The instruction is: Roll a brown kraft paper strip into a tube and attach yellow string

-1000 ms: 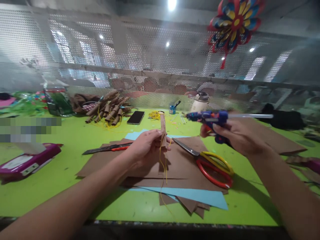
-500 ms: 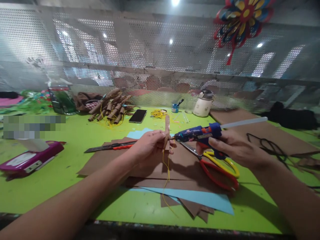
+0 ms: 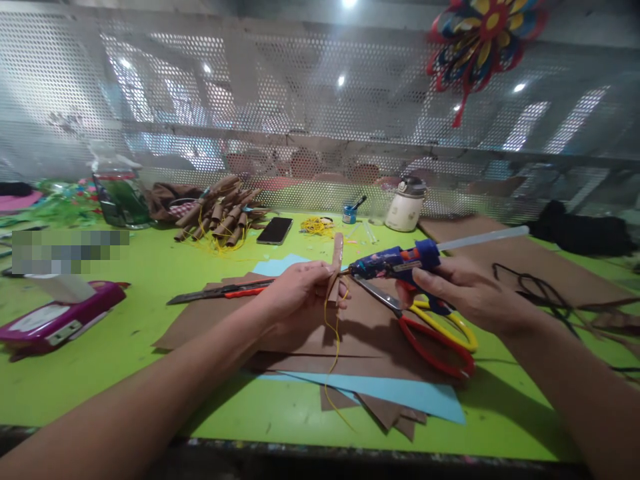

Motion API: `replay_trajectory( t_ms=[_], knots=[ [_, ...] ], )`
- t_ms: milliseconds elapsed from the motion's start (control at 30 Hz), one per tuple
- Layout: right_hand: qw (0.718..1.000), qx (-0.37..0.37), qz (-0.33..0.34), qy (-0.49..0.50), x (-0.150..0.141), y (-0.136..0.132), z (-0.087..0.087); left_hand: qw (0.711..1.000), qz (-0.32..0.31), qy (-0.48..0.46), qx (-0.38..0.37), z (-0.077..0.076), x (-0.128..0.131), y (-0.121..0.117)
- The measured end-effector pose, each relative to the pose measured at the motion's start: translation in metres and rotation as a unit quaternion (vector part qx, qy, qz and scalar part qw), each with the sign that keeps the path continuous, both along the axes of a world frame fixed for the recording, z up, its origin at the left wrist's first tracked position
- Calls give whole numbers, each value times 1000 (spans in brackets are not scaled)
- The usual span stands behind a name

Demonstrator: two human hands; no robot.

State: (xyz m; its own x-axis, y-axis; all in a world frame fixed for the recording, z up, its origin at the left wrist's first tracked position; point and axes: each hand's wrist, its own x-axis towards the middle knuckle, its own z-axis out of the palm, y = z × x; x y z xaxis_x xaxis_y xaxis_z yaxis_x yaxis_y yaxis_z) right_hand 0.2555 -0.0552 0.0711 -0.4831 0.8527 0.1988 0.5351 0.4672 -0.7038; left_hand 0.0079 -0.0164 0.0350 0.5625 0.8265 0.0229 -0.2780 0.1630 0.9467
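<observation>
My left hand is closed on a narrow brown paper roll, held upright above the sheets. A thin yellow string hangs from the roll down towards the table's front. In my right hand is a blue glue gun with a long clear glue stick out of its back. Its nozzle points left and meets the roll, or nearly so, beside my left fingertips. Under the gun lie scissors with red and yellow handles. Brown paper sheets lie beneath both hands.
A red-and-black cutter knife lies left of my left hand. Farther back are a bundle of brown rolls, a phone, yellow string, a blue pot and a white bottle. A purple power strip sits left.
The view has shifted slightly. The glue gun's nozzle stays at the roll, and both hands keep their hold with little movement; the roll leans slightly more to the right.
</observation>
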Motion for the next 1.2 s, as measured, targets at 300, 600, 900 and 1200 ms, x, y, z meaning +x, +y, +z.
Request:
replay_trajectory(
  t_ms=[300,600,900,1200],
  knots=[
    [1000,1,0,2,1,-2,1,1000,-4,13,-19,2,-1,0],
    [1000,-14,13,9,5,-4,-1,999,14,5,-29,0,-1,0],
    [999,-25,21,14,10,-2,-4,999,11,-3,-48,1,0,0],
    [998,-31,-24,54,7,3,-8,999,-24,22,-4,0,-3,2]
  ],
)
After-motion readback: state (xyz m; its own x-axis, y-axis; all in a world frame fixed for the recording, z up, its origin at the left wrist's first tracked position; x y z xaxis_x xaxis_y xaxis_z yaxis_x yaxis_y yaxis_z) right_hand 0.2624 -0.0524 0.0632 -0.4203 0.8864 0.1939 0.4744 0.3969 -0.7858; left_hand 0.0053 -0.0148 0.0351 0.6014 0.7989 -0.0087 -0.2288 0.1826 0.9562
